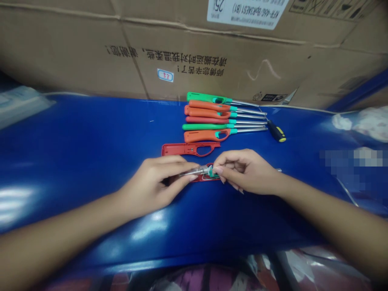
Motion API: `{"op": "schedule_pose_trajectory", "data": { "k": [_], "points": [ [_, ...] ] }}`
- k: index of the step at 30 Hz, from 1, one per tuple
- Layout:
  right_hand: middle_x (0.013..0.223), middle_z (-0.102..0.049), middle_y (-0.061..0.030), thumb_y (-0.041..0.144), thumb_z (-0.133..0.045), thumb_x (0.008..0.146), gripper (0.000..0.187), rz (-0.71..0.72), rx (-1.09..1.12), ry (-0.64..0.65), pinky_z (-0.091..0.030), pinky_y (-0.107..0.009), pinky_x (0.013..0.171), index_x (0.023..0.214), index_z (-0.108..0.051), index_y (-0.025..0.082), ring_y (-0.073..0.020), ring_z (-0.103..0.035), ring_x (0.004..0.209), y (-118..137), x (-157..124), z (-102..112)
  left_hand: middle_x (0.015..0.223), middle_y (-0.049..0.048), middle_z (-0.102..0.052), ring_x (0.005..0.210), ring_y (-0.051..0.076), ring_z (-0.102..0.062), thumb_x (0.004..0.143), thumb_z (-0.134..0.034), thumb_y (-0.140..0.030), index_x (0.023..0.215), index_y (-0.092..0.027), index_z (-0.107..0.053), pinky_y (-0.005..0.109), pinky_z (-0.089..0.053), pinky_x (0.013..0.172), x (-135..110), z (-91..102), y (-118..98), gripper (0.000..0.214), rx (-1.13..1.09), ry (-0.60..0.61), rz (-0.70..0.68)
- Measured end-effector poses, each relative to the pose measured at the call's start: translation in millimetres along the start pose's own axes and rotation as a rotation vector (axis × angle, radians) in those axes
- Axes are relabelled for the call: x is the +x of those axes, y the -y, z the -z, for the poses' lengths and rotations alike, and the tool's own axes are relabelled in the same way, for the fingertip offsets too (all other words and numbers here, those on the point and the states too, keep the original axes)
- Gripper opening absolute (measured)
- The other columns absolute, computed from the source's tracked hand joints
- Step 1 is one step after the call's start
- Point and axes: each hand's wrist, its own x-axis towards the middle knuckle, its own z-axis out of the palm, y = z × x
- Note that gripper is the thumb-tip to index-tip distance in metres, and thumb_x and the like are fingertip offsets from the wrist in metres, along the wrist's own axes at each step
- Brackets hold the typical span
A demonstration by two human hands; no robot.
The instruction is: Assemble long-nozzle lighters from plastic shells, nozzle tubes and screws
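My left hand (pixel 157 184) and my right hand (pixel 245 169) meet over the blue table (pixel 91 141), both pinching a small lighter assembly (pixel 201 173): a red shell half with a clear inner tube and a green part lying in it. My left fingers grip the clear tube end; my right fingertips press the green part. A second, empty red shell half (pixel 189 149) lies just beyond my hands.
Several finished long-nozzle lighters (pixel 218 117), orange and green, lie in a row farther back. A black and yellow screwdriver (pixel 276 131) rests to their right. Large cardboard boxes (pixel 194 48) wall off the far side. White crumpled material (pixel 363 121) sits at the right.
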Motion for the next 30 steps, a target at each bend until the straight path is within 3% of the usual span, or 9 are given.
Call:
{"op": "schedule_pose_trajectory", "data": {
  "k": [30],
  "points": [
    [0.062,-0.058,0.0041,0.040,-0.062,0.094,0.025,-0.020,-0.049,0.008,-0.040,-0.014,0.036,0.091,-0.064,0.015,-0.0037,-0.049,0.041,-0.4,2.2,1.1,0.101,0.0064,-0.078,0.086,0.016,-0.073,0.095,-0.064,-0.020,0.114,-0.018,-0.075,0.023,-0.058,0.078,1.8,-1.0,-2.9,0.023,-0.022,0.002,0.006]
  ]
}}
